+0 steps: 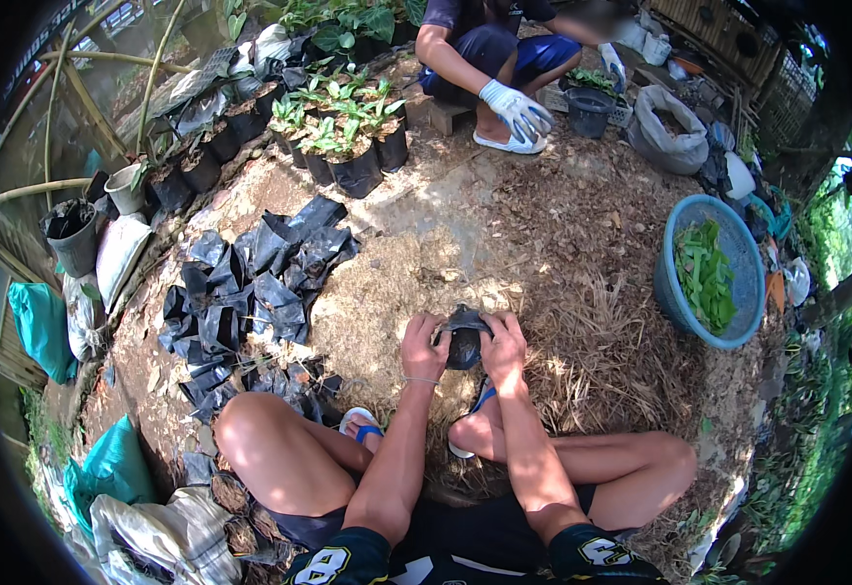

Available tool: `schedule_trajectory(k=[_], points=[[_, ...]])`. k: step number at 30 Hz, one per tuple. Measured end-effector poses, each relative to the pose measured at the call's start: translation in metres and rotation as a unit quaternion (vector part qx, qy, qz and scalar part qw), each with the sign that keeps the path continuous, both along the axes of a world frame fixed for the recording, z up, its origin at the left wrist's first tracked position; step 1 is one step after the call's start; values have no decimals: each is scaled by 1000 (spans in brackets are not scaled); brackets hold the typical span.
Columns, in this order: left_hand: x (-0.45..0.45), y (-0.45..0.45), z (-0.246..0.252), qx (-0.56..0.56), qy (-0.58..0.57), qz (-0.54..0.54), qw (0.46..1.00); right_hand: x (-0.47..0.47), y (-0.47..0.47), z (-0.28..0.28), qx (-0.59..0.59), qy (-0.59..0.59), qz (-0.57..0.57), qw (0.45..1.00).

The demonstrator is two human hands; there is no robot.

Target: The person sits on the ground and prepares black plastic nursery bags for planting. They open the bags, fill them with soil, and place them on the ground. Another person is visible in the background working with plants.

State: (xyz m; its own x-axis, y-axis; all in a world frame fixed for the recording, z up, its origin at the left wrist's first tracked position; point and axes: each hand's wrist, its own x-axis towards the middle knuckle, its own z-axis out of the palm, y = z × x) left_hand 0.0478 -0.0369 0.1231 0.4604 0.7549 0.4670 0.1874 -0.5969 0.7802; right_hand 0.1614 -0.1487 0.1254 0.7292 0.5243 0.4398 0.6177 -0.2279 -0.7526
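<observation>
Between my feet and the pale heap of fibrous material, a black plastic grow bag point(462, 349) is held with its mouth towards me. My left hand point(423, 349) grips the left side of its rim, and my right hand point(504, 345) grips the right side. The inside of the bag looks dark; how much it holds I cannot tell. Just beyond lies shredded light-brown plant fibre point(389, 292). A pile of crumpled black grow bags point(272, 270) lies to the left of my hands.
Filled grow bags with leafy seedlings point(356, 161) stand ahead. A co-worker in gloves point(517, 110) squats beside a black pot point(588, 111). At the right are a blue basket point(751, 292) of green leaves and a white sack point(671, 139). Teal sacks point(115, 461) lie at the left.
</observation>
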Motion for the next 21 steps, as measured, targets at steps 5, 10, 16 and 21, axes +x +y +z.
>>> schedule_trajectory(k=[5, 10, 16, 21], points=[[-2, 4, -8, 35, 9, 21, 999, 1, 1, -2, 10, -70, -19, 997], [0, 1, -7, 79, 3, 29, 996, -2, 2, -7, 33, -83, -14, 996], [-1, -4, -8, 57, -2, 26, 998, -4, 8, -10, 54, -101, -4, 993], [-6, 1, -20, 2, 32, 39, 999, -3, 8, -13, 42, -96, -1, 995]])
